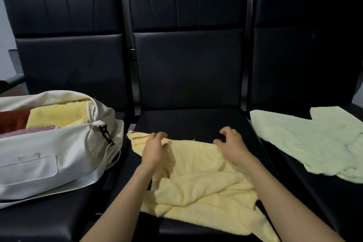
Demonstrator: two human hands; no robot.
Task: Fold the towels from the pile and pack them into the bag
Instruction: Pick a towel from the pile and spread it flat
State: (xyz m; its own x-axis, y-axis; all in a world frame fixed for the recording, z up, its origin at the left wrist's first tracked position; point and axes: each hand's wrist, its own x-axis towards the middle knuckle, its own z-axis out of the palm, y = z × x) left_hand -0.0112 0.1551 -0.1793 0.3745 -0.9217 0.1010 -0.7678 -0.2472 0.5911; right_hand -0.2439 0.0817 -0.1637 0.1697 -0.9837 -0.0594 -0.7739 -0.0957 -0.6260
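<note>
left hand (155,151): your fingers are curled over the far edge of the yellow towel (198,179), thumb against the cloth. It grips the edge just beside the orange-striped corner.
right hand (231,144): raised at the same far edge, further right. Fingers are spread and bent like a claw, the thumb tip near the hem. Motion blur, so you cannot tell whether it has any cloth pinched.
yellow towel: unfolded on the middle seat (188,122). The far edge is pulled fairly straight between your hands. The near half is rumpled and bunched, with one end hanging over the seat's front edge.
bag (49,153): white, on the left seat (59,220), top open, a black clip (106,133) at its right end.
bag contents: a folded pale yellow towel (57,114) on top, a red-brown towel (13,122) to its left, and a pink striped towel (29,130) nearer you.
green towel (306,139): pale, loosely spread and creased on the right seat (314,198), well apart from your hands.
</note>
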